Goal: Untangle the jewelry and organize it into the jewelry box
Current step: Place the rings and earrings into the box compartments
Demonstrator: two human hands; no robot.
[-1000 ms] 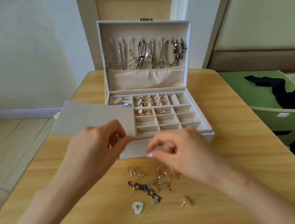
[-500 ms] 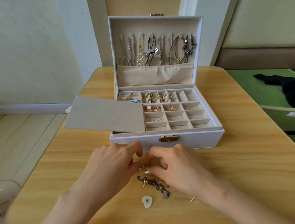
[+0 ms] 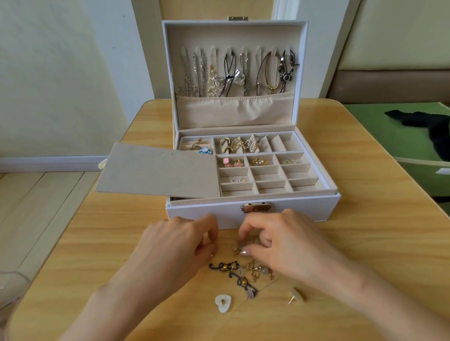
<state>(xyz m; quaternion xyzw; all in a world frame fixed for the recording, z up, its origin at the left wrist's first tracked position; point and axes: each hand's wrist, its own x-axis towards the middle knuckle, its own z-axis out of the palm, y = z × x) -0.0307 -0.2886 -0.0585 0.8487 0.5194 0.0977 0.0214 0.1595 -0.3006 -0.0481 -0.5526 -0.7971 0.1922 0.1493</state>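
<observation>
A white jewelry box stands open on the wooden table, with necklaces hanging in its lid and rings and earrings in several tray compartments. In front of it lies a tangle of small jewelry with a dark beaded strand. My right hand pinches a small gold piece at the top of the pile. My left hand has its fingers curled beside it, thumb and fingertips close together; what they hold is hidden. A white heart earring and a stud earring lie nearer to me.
A grey card panel rests across the tray's left side and overhangs the box. A green bin with a black cloth stands right of the table. The wall and a doorway are behind the box.
Both hands came down from the box's front edge to the jewelry pile on the table. The view shifted, so the box front and clasp now show.
</observation>
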